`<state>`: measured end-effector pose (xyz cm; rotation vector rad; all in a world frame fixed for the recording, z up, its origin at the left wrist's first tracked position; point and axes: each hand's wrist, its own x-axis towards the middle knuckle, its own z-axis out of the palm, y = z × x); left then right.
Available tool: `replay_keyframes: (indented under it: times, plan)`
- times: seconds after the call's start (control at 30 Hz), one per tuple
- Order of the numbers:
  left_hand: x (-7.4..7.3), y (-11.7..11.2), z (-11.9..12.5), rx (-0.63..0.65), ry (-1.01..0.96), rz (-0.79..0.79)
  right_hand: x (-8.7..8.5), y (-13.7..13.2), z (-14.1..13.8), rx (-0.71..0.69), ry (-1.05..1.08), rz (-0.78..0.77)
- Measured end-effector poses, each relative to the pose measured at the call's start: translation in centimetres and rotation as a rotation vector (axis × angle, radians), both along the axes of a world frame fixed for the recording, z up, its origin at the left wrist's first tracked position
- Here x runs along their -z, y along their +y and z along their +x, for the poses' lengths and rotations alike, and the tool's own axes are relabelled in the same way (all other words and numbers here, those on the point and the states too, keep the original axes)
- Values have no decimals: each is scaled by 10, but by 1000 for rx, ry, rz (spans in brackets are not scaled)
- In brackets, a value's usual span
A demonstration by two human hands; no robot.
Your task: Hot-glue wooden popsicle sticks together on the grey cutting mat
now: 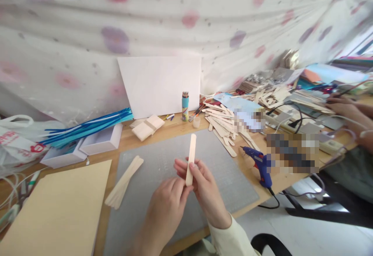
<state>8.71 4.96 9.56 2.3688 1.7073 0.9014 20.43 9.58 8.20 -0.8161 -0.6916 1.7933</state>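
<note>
Both my hands hold one wooden craft stick (191, 153) upright over the grey cutting mat (163, 162). My right hand (204, 188) pinches its lower part with thumb and fingers. My left hand (167, 205) is closed against the stick's bottom end. On the mat to the left lie a few more craft sticks (124, 182), stacked and fanned. A blue glue gun (260, 164) stands at the mat's right edge.
A loose pile of sticks (223, 125) lies at the back right, near a pencil cup (185, 106) and white card (160, 85). Blue strips (87, 127) rest on white boxes at left. A tan board (58, 209) lies front left. Another person's hand (346, 110) is far right.
</note>
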Motion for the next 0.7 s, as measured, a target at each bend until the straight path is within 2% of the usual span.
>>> replay_keyframes:
  times: [0.2, 0.37, 0.47, 0.57, 0.63, 0.7]
  plan:
    - [13, -7, -8, 60, -117, -96, 18, -3, 8, -18, -286, 114]
    - [26, -11, -12, 171, -108, 27, 17, -10, 6, -145, -210, 88]
    - [33, -14, -12, 200, -129, 27, 14, -12, 5, -269, -127, 98]
    - [38, -17, -12, 230, -149, 28, 12, -12, 7, -345, -135, 118]
    - [39, -20, -17, 213, -180, 31, 12, -12, 11, -354, -229, 120]
    - [37, -24, -29, 98, -268, 11, 12, -10, 19, -328, -344, 128]
